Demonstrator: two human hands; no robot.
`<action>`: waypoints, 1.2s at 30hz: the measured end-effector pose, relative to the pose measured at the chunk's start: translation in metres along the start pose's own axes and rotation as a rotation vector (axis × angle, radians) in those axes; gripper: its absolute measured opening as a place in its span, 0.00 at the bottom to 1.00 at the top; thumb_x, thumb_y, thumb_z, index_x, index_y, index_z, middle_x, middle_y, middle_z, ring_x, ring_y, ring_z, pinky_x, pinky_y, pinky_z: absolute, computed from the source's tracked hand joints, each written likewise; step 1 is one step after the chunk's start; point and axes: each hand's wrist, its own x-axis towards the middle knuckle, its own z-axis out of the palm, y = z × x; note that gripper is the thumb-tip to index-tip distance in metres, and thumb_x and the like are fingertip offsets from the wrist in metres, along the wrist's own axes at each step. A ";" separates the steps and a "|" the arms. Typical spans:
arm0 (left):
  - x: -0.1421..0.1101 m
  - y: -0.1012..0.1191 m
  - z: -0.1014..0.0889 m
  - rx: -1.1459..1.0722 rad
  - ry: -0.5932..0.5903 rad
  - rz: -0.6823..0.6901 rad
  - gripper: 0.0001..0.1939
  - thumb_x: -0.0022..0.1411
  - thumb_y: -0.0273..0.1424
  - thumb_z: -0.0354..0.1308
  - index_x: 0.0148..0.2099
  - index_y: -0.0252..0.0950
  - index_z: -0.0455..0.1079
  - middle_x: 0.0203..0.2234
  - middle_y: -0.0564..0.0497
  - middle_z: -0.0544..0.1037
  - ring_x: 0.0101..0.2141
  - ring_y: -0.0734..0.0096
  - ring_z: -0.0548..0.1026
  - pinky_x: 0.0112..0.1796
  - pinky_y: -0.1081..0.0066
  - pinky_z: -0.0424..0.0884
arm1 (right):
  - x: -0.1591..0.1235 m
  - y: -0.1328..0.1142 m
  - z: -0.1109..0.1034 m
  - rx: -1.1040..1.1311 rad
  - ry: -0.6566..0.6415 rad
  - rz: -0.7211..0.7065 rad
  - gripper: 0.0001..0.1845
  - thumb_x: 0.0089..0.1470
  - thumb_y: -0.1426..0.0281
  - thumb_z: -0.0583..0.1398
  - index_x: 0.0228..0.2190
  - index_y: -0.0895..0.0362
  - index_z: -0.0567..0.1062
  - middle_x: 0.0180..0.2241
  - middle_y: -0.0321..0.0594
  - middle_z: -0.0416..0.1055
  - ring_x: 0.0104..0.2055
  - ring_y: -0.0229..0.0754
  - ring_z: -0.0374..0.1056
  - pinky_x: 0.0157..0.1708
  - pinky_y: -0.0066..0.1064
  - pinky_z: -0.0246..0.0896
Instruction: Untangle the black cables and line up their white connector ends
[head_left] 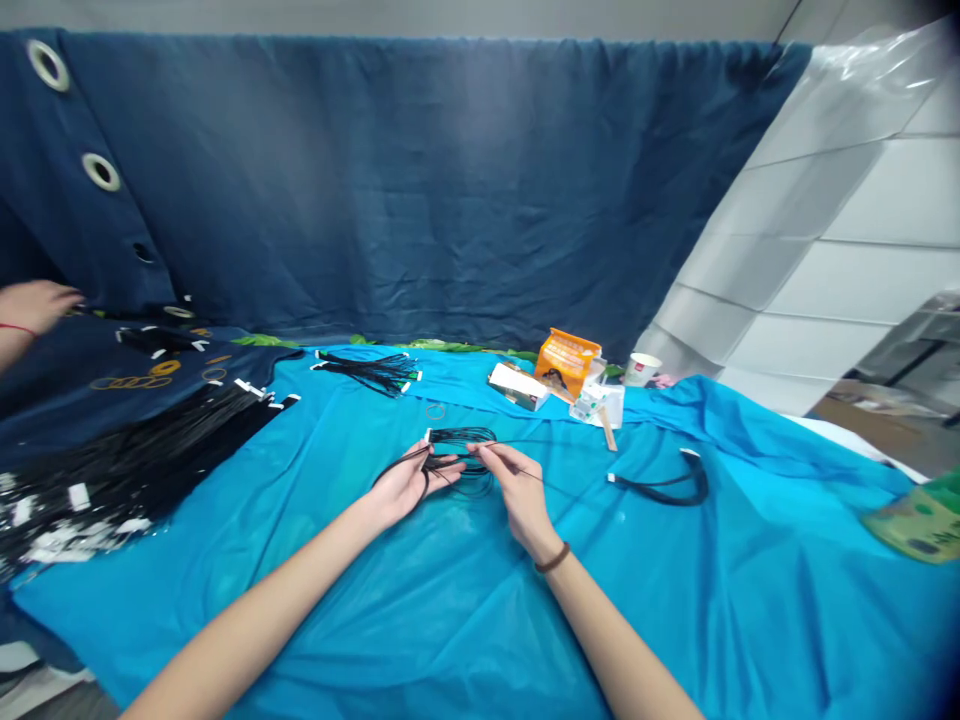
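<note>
This looks like a cable workshop — looped thin black wires (459, 436) in hand, black cables with white ends (176, 445) heaped nearby. A co-worker's bare hand (37, 305) shows too.

Cable bundle (459, 434) in my fingers (491, 458), over the surface (435, 630). Left of my fingers: cable pile (165, 450). Beyond them, slightly left: second bundle (367, 373). Beyond them, right: carton (519, 384), pouch (568, 362) behind it, cup (642, 371) farther right. Right of my fingers: separate cable (696, 490). Curtain (420, 190) behind all.
</note>
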 end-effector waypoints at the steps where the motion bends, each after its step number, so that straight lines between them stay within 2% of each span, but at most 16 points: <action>1: 0.000 0.001 -0.001 0.004 0.011 0.017 0.06 0.57 0.28 0.51 0.38 0.33 0.61 0.30 0.41 0.76 0.33 0.59 0.76 0.38 0.59 0.69 | 0.001 0.000 -0.002 0.024 0.017 0.022 0.13 0.53 0.63 0.55 0.34 0.57 0.74 0.36 0.43 0.73 0.40 0.44 0.69 0.41 0.37 0.63; 6: 0.006 0.000 -0.006 0.009 0.084 0.080 0.08 0.58 0.28 0.49 0.41 0.34 0.59 0.29 0.43 0.76 0.31 0.60 0.77 0.37 0.60 0.70 | 0.006 0.003 -0.006 0.052 0.046 0.075 0.10 0.47 0.64 0.59 0.27 0.58 0.74 0.31 0.41 0.73 0.35 0.42 0.69 0.34 0.30 0.64; 9: 0.009 -0.002 -0.008 0.000 0.109 0.108 0.06 0.58 0.27 0.48 0.41 0.34 0.59 0.28 0.43 0.76 0.29 0.63 0.77 0.35 0.62 0.71 | 0.006 0.004 -0.007 0.061 0.034 0.106 0.10 0.45 0.64 0.61 0.27 0.58 0.74 0.27 0.38 0.71 0.25 0.36 0.66 0.23 0.24 0.61; 11: 0.009 -0.002 -0.007 -0.005 0.106 0.121 0.06 0.58 0.28 0.48 0.39 0.34 0.60 0.27 0.43 0.76 0.29 0.63 0.77 0.35 0.62 0.71 | 0.005 0.002 -0.007 0.093 0.007 0.128 0.11 0.45 0.64 0.61 0.29 0.58 0.73 0.24 0.36 0.70 0.21 0.33 0.63 0.20 0.24 0.59; 14: 0.005 0.000 -0.003 -0.003 0.093 0.127 0.06 0.59 0.30 0.47 0.38 0.33 0.60 0.25 0.43 0.76 0.29 0.62 0.77 0.37 0.62 0.70 | 0.006 -0.004 -0.010 0.161 -0.004 0.152 0.11 0.44 0.63 0.62 0.29 0.58 0.73 0.23 0.35 0.70 0.22 0.34 0.64 0.23 0.26 0.62; 21: -0.001 0.003 0.005 -0.005 0.035 0.092 0.06 0.61 0.29 0.44 0.33 0.33 0.58 0.27 0.43 0.75 0.33 0.60 0.76 0.40 0.58 0.68 | 0.010 -0.014 -0.019 0.287 0.096 0.155 0.13 0.39 0.63 0.65 0.28 0.59 0.75 0.31 0.42 0.73 0.32 0.39 0.69 0.36 0.32 0.65; 25: -0.003 0.003 0.005 -0.032 -0.014 0.051 0.06 0.60 0.31 0.46 0.34 0.33 0.59 0.29 0.41 0.74 0.35 0.56 0.75 0.40 0.54 0.67 | 0.011 -0.014 -0.022 0.285 0.157 0.156 0.13 0.41 0.62 0.64 0.28 0.59 0.75 0.29 0.41 0.73 0.31 0.38 0.69 0.33 0.30 0.65; 30: -0.004 -0.002 0.004 -0.038 -0.059 0.018 0.07 0.58 0.32 0.50 0.38 0.36 0.59 0.30 0.43 0.75 0.35 0.55 0.76 0.39 0.52 0.66 | 0.015 -0.013 -0.031 0.320 0.217 0.124 0.14 0.42 0.60 0.63 0.29 0.57 0.74 0.24 0.34 0.68 0.31 0.35 0.67 0.36 0.30 0.64; 33: -0.004 -0.005 0.004 -0.029 -0.083 -0.011 0.08 0.57 0.32 0.50 0.40 0.37 0.58 0.32 0.43 0.75 0.36 0.55 0.75 0.38 0.50 0.66 | 0.019 -0.016 -0.040 0.351 0.274 0.086 0.16 0.43 0.59 0.62 0.35 0.54 0.72 0.22 0.30 0.63 0.24 0.31 0.62 0.28 0.26 0.63; 36: -0.004 -0.007 0.005 -0.015 -0.109 -0.037 0.07 0.58 0.31 0.49 0.40 0.37 0.58 0.34 0.43 0.75 0.36 0.54 0.75 0.37 0.48 0.66 | 0.019 -0.023 -0.040 0.336 0.349 0.026 0.18 0.44 0.61 0.62 0.38 0.54 0.71 0.22 0.30 0.63 0.18 0.27 0.54 0.17 0.20 0.54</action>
